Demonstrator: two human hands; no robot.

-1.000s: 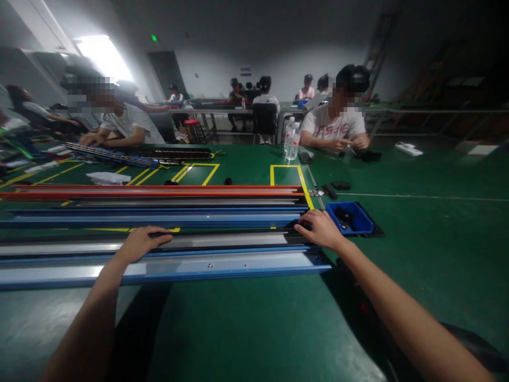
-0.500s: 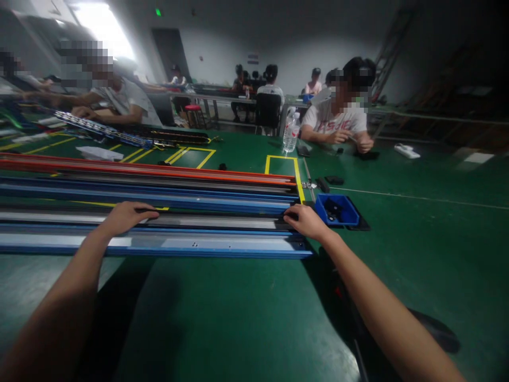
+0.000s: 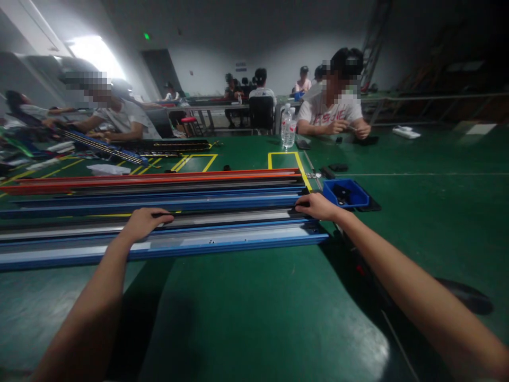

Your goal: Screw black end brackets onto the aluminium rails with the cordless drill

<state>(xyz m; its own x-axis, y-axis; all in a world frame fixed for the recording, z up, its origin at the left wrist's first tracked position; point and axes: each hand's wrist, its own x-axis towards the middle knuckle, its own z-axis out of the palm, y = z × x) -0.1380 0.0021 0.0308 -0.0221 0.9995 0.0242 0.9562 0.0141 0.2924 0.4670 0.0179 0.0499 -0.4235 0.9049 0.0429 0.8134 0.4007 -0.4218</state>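
Note:
My left hand (image 3: 143,224) is closed on the edge of a long black rail with a silver inner face (image 3: 234,217), thumb and fingers pinching its upper side. My right hand (image 3: 318,206) pinches the same rail near its right end. Nearest me lies a long blue rail (image 3: 254,245) with a pale inner face and small dark marks. Just beyond the black rail is another blue rail (image 3: 222,203). An orange rail (image 3: 191,175) lies farther back in the row, all roughly parallel. My fingertips are partly hidden behind the hands.
A blue bin (image 3: 358,199) with small dark parts stands beyond my right hand. Clear bottles (image 3: 288,127) stand farther back. Yellow tape (image 3: 303,172) marks the green table (image 3: 246,313). Co-workers sit across the table; the left one handles a long strip (image 3: 107,143).
The camera view has shifted and tilted slightly, so the rails slant more. Both my hands stay on the black rail. The left co-worker's strip has changed its angle.

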